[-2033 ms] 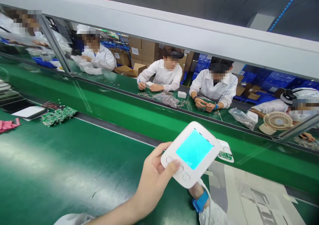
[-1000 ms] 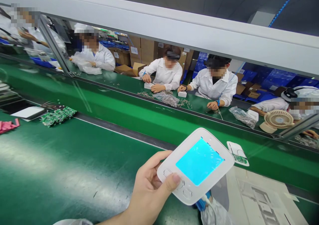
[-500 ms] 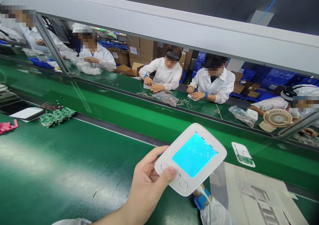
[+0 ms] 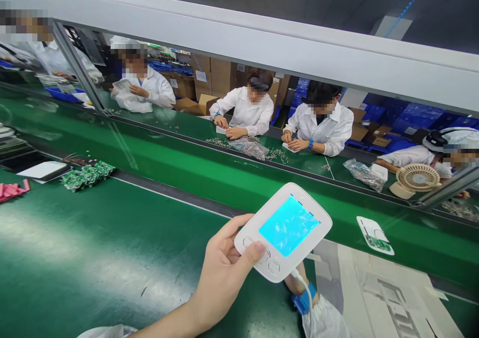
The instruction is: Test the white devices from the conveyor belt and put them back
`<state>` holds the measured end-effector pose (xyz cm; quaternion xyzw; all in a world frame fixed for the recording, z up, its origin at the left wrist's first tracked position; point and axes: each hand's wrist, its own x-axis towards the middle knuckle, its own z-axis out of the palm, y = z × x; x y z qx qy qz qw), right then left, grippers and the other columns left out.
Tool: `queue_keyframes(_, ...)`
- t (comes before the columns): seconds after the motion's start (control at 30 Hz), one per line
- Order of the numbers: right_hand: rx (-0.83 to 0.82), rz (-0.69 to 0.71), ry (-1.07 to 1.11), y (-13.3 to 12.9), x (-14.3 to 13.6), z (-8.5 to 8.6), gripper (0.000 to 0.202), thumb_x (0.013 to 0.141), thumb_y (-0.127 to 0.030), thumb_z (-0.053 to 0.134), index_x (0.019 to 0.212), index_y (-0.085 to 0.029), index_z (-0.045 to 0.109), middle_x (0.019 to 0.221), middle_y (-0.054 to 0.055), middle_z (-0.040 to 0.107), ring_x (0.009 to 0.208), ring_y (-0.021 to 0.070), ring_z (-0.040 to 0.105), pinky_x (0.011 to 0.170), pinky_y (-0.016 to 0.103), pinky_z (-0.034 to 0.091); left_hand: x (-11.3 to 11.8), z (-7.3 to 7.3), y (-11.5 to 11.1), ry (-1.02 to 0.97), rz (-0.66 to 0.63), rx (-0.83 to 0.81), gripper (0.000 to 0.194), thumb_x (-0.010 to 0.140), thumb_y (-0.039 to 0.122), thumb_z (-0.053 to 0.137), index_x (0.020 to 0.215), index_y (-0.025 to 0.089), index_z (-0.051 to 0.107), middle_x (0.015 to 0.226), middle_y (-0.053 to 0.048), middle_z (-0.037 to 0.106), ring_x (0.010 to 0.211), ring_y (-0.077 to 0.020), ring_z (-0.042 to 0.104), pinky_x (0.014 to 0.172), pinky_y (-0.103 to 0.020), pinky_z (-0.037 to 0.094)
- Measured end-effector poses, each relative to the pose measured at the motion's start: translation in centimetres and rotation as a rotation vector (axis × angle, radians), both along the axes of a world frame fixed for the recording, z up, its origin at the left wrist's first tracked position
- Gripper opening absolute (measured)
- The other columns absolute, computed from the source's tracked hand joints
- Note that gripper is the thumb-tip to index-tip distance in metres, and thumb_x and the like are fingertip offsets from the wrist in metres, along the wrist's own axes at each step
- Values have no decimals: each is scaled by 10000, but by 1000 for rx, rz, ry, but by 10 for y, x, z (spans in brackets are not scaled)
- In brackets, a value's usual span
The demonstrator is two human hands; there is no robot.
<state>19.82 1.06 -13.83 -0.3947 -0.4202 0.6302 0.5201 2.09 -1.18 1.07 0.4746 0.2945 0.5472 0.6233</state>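
My left hand [image 4: 228, 268] grips a white handheld device [image 4: 318, 223] by its lower left corner, the thumb pressed on the front near its outlined buttons. Its screen [image 4: 290, 225] glows plain cyan, under what looks like a wrinkled clear film. A white cable [image 4: 307, 293] runs from the device's lower edge down along my right forearm. Behind the device is my right hand [image 4: 299, 278], of which only the wrist area shows; its fingers are hidden. A blue wrist strap [image 4: 305, 300] sits on that wrist.
A white shell with a green board [image 4: 375, 235] lies on the green belt [image 4: 209, 188]. Green circuit boards [image 4: 88, 174] are heaped at left, beside pink pieces [image 4: 13, 190]. A printed sheet [image 4: 392, 293] covers the right of the table. Across the belt sit several co-workers [image 4: 245, 108].
The device in my left hand has shifted slightly left and up. On the belt, the white shell with the green board has moved right.
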Motion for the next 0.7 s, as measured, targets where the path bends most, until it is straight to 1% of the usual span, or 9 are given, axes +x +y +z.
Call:
queue_keyframes(0.1, -25, 37, 139, 1, 6, -6, 330, 798, -446, 489, 774, -180, 682, 661, 80, 664, 605, 214, 573, 556, 330, 415, 8, -13, 17, 87, 54, 1, 337, 748, 262, 636, 1046, 142, 533, 921, -85, 653, 786, -190, 622, 650, -248, 505)
queue_keyframes(0.2, -58, 183, 133, 4, 10, -6, 400, 819, -442, 471, 730, -110, 676, 563, 86, 647, 433, 140, 507, 452, 269, 359, 16, -41, 42, 132, 52, -49, 364, 698, 271, 657, 1007, 116, 544, 874, -86, 653, 742, -187, 617, 618, -251, 494)
queue_keyframes(0.3, -64, 196, 61, 6, 9, -4, 345, 811, -405, 545, 711, -98, 666, 401, 5, 566, 320, 74, 414, 508, 247, 391, 20, -72, 63, 137, 39, -206, 390, 644, 265, 667, 976, 95, 552, 780, -80, 652, 663, -188, 615, 545, -252, 479)
queue_keyframes(0.4, -59, 184, 30, 8, 8, -5, 290, 813, -351, 580, 687, -101, 656, 307, -74, 442, 287, 31, 328, 571, 222, 405, 18, -92, 79, 139, -3, -301, 407, 646, 269, 639, 993, 73, 556, 769, -95, 652, 664, -213, 621, 572, -306, 498)
queue_keyframes(0.47, -73, 234, 20, 9, 9, -7, 292, 801, -358, 591, 686, -98, 655, 303, -76, 429, 267, 28, 291, 436, 194, 335, 11, -99, 92, 203, 138, -177, 385, 671, 262, 608, 1006, 78, 563, 840, -106, 651, 737, -227, 623, 642, -328, 503)
queue_keyframes(0.53, -79, 275, 0, 9, 10, -9, 298, 784, -370, 607, 685, -93, 657, 302, -70, 430, 253, 30, 267, 360, 192, 239, -2, -102, 109, 357, 439, 16, 356, 732, 265, 554, 1054, 112, 550, 923, -98, 640, 807, -224, 613, 701, -316, 491)
queue_keyframes(0.6, -69, 258, -8, 8, 11, -9, 306, 784, -379, 604, 687, -94, 660, 310, -70, 431, 268, 34, 284, 384, 196, 264, -15, -105, 128, 597, 692, 138, 342, 814, 276, 467, 1132, 157, 509, 927, -79, 639, 804, -215, 612, 722, -309, 479)
queue_keyframes(0.63, -59, 234, -6, 9, 10, -8, 308, 790, -379, 599, 685, -97, 661, 317, -71, 430, 283, 35, 300, 424, 202, 304, -20, -107, 138, 745, 746, 184, 345, 847, 265, 416, 1172, 169, 480, 912, -76, 641, 791, -214, 615, 723, -309, 476)
queue_keyframes(0.7, -47, 206, 10, 9, 9, -7, 307, 800, -376, 589, 677, -104, 662, 327, -74, 431, 305, 39, 323, 529, 228, 372, -24, -112, 155, 1102, 710, 312, 384, 871, 178, 337, 1248, 156, 410, 967, -104, 629, 830, -221, 615, 736, -307, 474)
